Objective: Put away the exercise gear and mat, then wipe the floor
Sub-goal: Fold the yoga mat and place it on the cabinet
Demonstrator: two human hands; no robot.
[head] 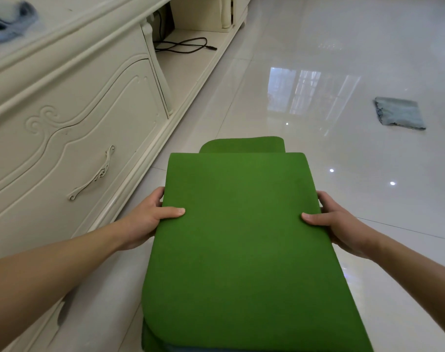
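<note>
In the head view, the folded green mat point(241, 237) is held level in front of the body, above the glossy tiled floor point(305, 47) and just beside a cream cabinet point(76, 110). The left hand point(150, 217) pinches the mat's left edge, thumb flat on top and fingers tucked beneath. The right hand point(335, 224) grips the right edge the same way.

The step in hand looks like carrying the mat to its storage place. To do it well, both hands should hold it level and squeeze the layers together, since a lower flap already pokes out at the far end and could slide loose. If the open shelf point(191, 67) in the cabinet is the target, the mat should go in far edge first, clear of the black cable point(183, 45) lying there.

A folded blue-grey cloth point(400, 113) lies on the floor well apart to the right, handy for the wiping. A crumpled cloth point(10, 21) sits on the cabinet's top surface.

The fingers under the mat are hidden, so how far they reach cannot be told. The mat's near edge is cut off by the frame, and a bluish strip beneath it there is too unclear to name. No other exercise gear is visible.
</note>
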